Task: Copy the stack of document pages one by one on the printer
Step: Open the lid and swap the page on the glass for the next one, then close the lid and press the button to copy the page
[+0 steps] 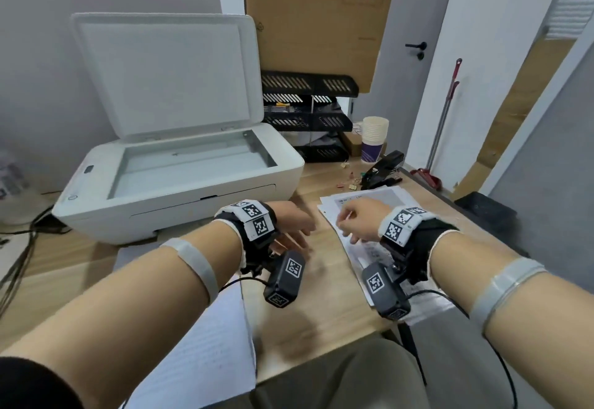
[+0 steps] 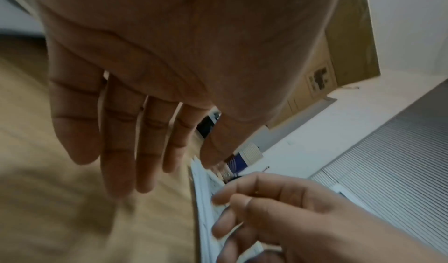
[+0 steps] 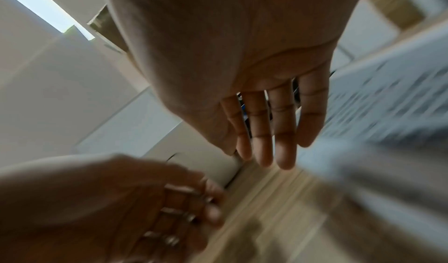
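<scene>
The printer (image 1: 180,180) stands at the back left of the table (image 1: 334,283), with its lid (image 1: 167,71) raised upright and the scanner glass (image 1: 193,164) bare; no page is seen on it. The stack of document pages (image 1: 356,244) lies on the table to the right of the printer, a little fanned out, and part of it is covered by the right wrist.

The right hand (image 1: 361,220) is held over the left edge of the stack. In the left wrist view its fingers (image 2: 232,196) are bent toward the paper edge, but the right wrist view shows them nearly straight, so it cannot be told whether a sheet is pinched. The left hand (image 1: 291,225) is open, with fingers straight and together, and nothing is held in it; it hovers above the bare wood between the printer and the stack. Another white sheet (image 1: 205,354) is seen under the left forearm, near the front edge of the table.

The step in hand is judged to be the taking of one page from the stack. For the next move, only the top sheet must be separated, carried over, and laid flat on the glass with its corner aligned, before the lid is lowered. Two sheets may be lifted together if the edge is not peeled carefully.
</scene>
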